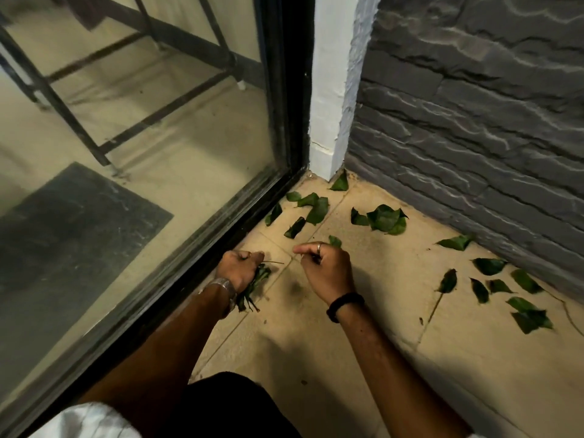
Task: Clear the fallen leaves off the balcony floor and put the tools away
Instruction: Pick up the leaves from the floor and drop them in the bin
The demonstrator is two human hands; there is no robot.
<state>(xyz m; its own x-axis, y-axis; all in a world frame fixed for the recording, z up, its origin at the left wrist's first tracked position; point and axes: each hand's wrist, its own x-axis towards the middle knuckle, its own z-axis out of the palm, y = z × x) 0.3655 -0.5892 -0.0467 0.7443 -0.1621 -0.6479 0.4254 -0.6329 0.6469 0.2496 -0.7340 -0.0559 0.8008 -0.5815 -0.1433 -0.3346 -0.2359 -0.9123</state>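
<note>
My left hand [237, 269] grips a bunch of green leaves [252, 287] low over the beige tiled balcony floor [363, 358], next to the door frame. My right hand [325, 267] hovers beside it with fingers curled, pinching a small green leaf [335, 241] that sticks out behind the fingers. Several more green leaves lie loose on the floor: one group near the corner [316, 210], a larger curled leaf [384, 218] by the wall, and a scatter at the right [493, 281]. No tools are visible.
A black-framed glass sliding door [221, 229] runs along the left; a dark mat and metal table legs show through it. A white pillar [331, 90] and a grey stone-clad wall [474, 121] close the corner and the right side. My dark knee [234, 403] is at the bottom.
</note>
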